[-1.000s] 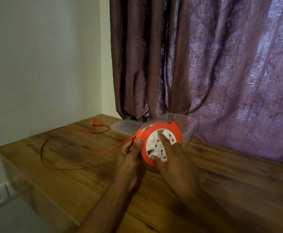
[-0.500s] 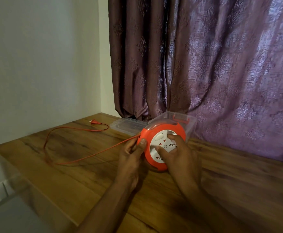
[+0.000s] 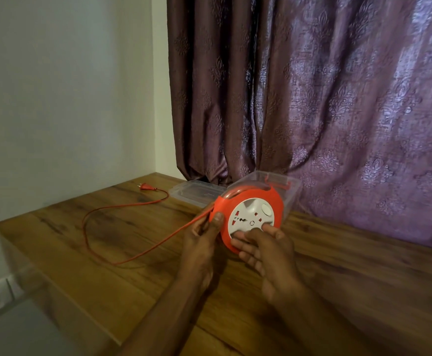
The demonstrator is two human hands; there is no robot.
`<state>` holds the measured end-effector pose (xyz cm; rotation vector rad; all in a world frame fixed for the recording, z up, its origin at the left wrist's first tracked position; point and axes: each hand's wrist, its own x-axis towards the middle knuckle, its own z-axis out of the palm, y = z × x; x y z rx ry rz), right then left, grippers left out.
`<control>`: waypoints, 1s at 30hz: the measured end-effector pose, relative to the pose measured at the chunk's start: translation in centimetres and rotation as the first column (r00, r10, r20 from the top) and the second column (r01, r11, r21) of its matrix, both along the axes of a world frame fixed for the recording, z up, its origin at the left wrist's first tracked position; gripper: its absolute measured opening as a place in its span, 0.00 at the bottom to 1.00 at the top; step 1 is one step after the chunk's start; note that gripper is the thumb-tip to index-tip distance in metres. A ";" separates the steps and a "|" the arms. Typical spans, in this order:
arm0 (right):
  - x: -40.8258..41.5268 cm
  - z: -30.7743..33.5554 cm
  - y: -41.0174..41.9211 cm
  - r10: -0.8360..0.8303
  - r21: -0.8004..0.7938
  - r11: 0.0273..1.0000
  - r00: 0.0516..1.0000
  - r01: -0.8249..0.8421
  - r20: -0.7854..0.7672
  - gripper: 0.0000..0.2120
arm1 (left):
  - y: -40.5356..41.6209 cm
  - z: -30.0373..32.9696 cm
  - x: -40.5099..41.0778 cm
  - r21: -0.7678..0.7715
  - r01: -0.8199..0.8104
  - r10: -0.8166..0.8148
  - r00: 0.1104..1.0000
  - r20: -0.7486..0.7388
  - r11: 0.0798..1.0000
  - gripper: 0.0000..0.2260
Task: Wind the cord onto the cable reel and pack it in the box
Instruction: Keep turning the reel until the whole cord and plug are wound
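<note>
Gripping orange cable reel with left hand, right hand on its face

The left hand grips the orange cable reel at its left rim, thumb on the front. The right hand lays its fingers on the white socket face. The orange cord loops across the wooden surface to its plug. Behind stand a clear plastic box and lid.

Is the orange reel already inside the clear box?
No, the orange reel is held by both hands in front of the clear box, with its cord trailing across the table.
</note>
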<state>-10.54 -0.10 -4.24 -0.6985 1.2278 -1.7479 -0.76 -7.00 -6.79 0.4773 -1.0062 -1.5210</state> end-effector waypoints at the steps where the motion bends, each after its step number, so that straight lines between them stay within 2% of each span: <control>1: 0.0 0.0 0.0 0.008 -0.012 1.000 1.000 -0.008 0.022 0.24 | -0.1 0.0 0.1 0.002 -0.005 0.005 1.000 -0.002 1.000 0.20; 5: 0.1 0.0 0.0 0.052 -0.047 0.998 0.996 -0.049 0.069 0.24 | -0.3 -0.2 0.3 0.000 -0.010 0.010 1.000 0.006 1.000 0.20; 11: -0.5 -0.7 -0.3 0.073 -0.042 0.997 0.996 -0.071 0.051 0.24 | -0.3 -0.2 0.2 0.019 0.011 -0.011 1.000 -0.005 1.000 0.20; 15: -1.2 -0.3 -0.4 0.097 0.047 0.995 0.985 -0.091 -0.141 0.17 | -0.1 -0.2 0.1 0.019 0.013 -0.012 1.000 -0.023 1.000 0.17; 17: -1.4 -0.5 -0.4 -0.003 0.056 0.998 0.961 0.019 -0.277 0.14 | -0.1 -0.2 0.1 0.010 -0.002 0.002 1.000 -0.014 1.000 0.16; 18: -1.6 -0.7 -0.4 -0.092 0.023 0.994 0.911 0.110 -0.403 0.14 | -0.1 -0.2 0.2 0.001 -0.012 0.012 1.000 -0.012 1.000 0.16; 19: -1.8 -0.9 -0.5 -0.187 -0.041 0.979 0.798 0.200 -0.573 0.16 | -0.2 -0.2 0.2 -0.003 -0.020 0.020 1.000 -0.017 1.000 0.15; 21: -2.1 -1.4 -0.4 -0.278 -0.188 0.953 0.441 0.238 -0.853 0.23 | -0.4 -0.2 0.4 0.012 -0.026 0.027 0.999 -0.033 1.000 0.14; 22: -2.1 -1.6 -0.2 -0.265 -0.209 0.955 0.293 0.210 -0.919 0.26 | -0.4 -0.2 0.4 0.020 -0.028 0.029 0.999 -0.032 0.999 0.15; 23: -2.1 -1.7 -0.1 -0.231 -0.195 0.963 0.200 0.185 -0.952 0.29 | -0.5 -0.1 0.4 0.026 -0.030 0.031 0.999 -0.026 0.999 0.16; 27: -2.5 -2.2 -0.5 -0.192 -0.189 0.957 -0.008 0.221 -0.981 0.31 | -0.3 -0.1 0.4 0.012 -0.002 0.002 0.999 -0.034 1.000 0.18; 30: -3.1 -1.9 -0.7 -0.245 -0.251 0.937 -0.053 0.245 -0.968 0.29 | -0.2 -0.2 0.3 -0.008 0.022 -0.022 0.999 -0.026 1.000 0.18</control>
